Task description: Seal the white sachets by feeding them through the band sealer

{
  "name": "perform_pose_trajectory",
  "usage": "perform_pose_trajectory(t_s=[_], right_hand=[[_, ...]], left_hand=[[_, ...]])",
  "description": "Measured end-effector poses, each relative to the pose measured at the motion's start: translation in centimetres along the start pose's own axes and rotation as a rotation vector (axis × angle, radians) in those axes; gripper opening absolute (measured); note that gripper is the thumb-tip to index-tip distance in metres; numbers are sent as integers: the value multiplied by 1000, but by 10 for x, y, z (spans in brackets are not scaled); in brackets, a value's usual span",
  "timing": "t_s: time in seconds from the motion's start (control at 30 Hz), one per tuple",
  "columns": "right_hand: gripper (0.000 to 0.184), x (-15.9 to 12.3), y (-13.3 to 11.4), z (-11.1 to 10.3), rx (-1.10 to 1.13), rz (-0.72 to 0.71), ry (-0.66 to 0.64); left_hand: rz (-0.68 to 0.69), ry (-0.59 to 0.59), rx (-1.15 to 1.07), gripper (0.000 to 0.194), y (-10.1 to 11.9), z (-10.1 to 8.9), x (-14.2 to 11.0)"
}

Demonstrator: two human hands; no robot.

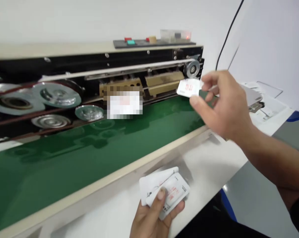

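The right hand [223, 105] pinches a white sachet [188, 88] beside the green conveyor belt [90, 145], one blurred packet [124, 105] already there, the left hand [154, 211] gripping more sachets [164, 190].

One head-worn camera looks forward and down over the right hand's fingers [210, 81] from close behind them. It faces the green conveyor belt [90, 158] of a band sealer [144, 56], just beyond those fingers.

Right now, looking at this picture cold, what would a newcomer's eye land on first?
A long green conveyor belt runs across the middle, below silver pulleys on a black machine front. At lower centre the left hand grips stacked white sachets; at right the right hand pinches one white sachet.
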State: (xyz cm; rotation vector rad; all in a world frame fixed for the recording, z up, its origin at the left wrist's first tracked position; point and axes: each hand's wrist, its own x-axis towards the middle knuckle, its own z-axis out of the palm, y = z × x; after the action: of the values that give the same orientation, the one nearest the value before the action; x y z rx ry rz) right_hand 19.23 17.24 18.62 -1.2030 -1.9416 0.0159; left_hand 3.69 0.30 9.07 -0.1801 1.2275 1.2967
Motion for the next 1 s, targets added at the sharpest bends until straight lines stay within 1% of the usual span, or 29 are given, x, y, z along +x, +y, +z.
perform_pose_trajectory(t_s=[0.03,0.07,0.13,0.17,0.23,0.3,0.33,0.4,0.47,0.6,0.63,0.7,0.8,0.9,0.97,1.0], right_hand=[[19,-22,-11,-1,35,-91,-56],[15,-45,-19,-1,88,-179,-106],[23,-86,-30,2,201,-217,-223],[28,-103,-33,5,253,-187,-266],[36,-130,-34,12,334,-77,-318],[37,-146,-33,21,377,48,-369],[38,-152,-33,25,388,112,-420],[36,-158,-35,32,394,241,-538],[31,-160,-37,37,411,351,-608],[29,-157,-35,38,540,462,-613],[29,-156,-33,38,570,484,-615],[29,-155,-29,36,618,533,-617],[29,-157,-26,35,684,599,-601],[25,-162,-24,37,699,593,-564],[24,-163,-23,36,635,493,-517],[32,-162,-23,36,585,399,-500]], left_hand=[[8,-29,-6,61,0,1,0],[16,-59,-16,62,0,1,0],[29,-108,-28,64,-1,-3,0],[35,-126,-35,67,-2,-5,1],[37,-159,-71,72,-3,-9,3],[9,-199,-112,78,-3,-13,6],[-5,-216,-130,78,-4,-15,8],[-32,-240,-144,76,-4,-19,11],[-46,-254,-163,67,-4,-22,13],[-49,-294,-155,27,-3,-23,14],[-51,-306,-132,23,-2,-22,14],[-59,-313,-115,22,-1,-20,13],[-55,-266,-117,20,0,-17,13],[-38,-228,-66,20,-1,-15,13],[-24,-225,-30,21,-3,-16,14],[-18,-231,-25,20,-4,-17,14]])
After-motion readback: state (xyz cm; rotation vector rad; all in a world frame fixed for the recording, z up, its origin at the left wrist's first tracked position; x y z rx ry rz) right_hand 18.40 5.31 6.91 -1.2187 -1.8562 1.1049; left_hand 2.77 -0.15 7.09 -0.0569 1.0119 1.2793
